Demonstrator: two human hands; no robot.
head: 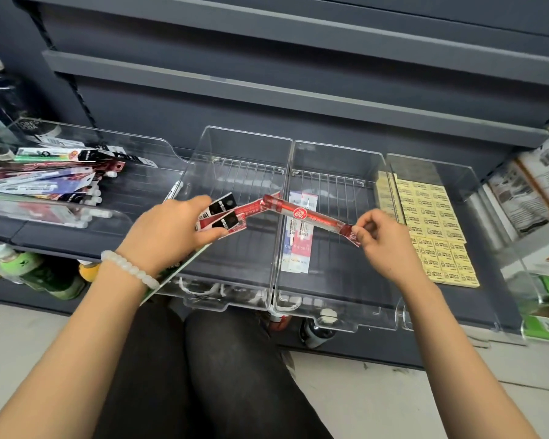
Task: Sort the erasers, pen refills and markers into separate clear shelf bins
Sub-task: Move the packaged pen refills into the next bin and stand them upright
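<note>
Head view, taken left to right: a clear bin at the far left is seen heaped with packaged pens and refills, their white caps pointing right. Bottles are seen on the floor-level shelf below it. Next, the left hand, a pale bead bracelet worn on its wrist, is curled around a fanned bundle of red-and-black packets, held over the front of the second clear bin, whose wire-grid floor is visible. A single red packet is stretched across the divide between the second and third bins, its left end touching the bundle and its right end pinched between thumb and fingertips of the right hand. Flat in the third bin, under that packet, a few red-and-blue refill packs are laid. The fourth bin is filled with rows of yellow erasers. Printed boxes are shelved at the far right.
</note>
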